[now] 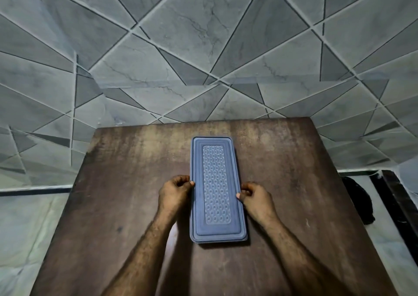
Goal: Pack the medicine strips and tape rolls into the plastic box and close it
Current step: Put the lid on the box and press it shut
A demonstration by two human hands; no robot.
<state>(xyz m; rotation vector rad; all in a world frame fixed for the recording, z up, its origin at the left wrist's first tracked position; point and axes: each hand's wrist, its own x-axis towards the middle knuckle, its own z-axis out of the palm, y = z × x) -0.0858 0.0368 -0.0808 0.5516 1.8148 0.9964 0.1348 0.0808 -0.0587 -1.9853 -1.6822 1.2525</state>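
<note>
i see the lidded plastic box on the table, no legible writing, left hand and right hand fingers curled gripping its long sides.

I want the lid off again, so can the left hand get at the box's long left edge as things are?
Probably yes. The left hand is already at the left edge of the lid, thumb on its rim, and the table beside it is bare.

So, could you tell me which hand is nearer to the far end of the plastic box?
Left, slightly. The left hand grips the plastic box on its left long edge, a bit farther up than the right hand, which grips the right long edge.
</note>
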